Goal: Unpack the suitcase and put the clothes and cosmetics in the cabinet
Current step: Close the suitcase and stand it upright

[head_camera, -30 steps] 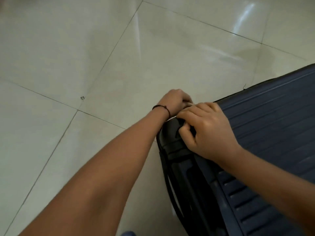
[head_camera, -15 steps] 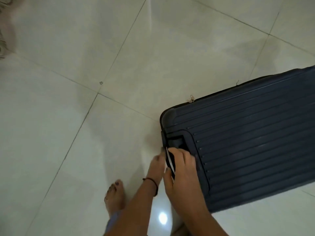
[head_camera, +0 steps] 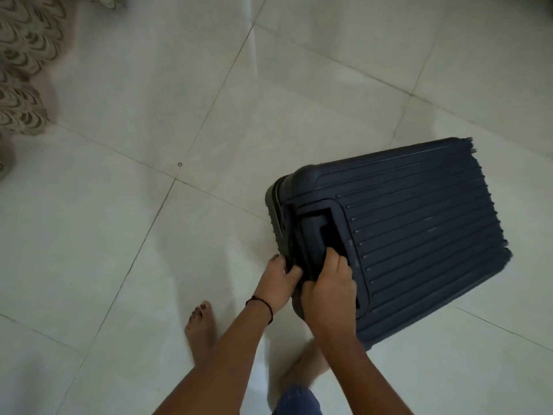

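Observation:
A dark blue ribbed hard-shell suitcase (head_camera: 419, 229) lies closed on the tiled floor, right of centre, its handle end towards me. My left hand (head_camera: 276, 283), with a black band on the wrist, grips the suitcase's near edge from the left. My right hand (head_camera: 329, 289) is curled over the recessed handle (head_camera: 314, 232) on its top face. Both hands hold the same near end, almost touching. The suitcase's contents are hidden. No cabinet is in view.
Pale glossy floor tiles (head_camera: 149, 100) spread to the left and behind the suitcase. A patterned beige curtain or fabric (head_camera: 21, 64) hangs at the top left corner. My bare feet (head_camera: 200, 327) stand just below and left of the suitcase.
The camera has pulled back and up, so the whole suitcase shows. Both hands moved from the far corner down along the near edge and now grip the handle end.

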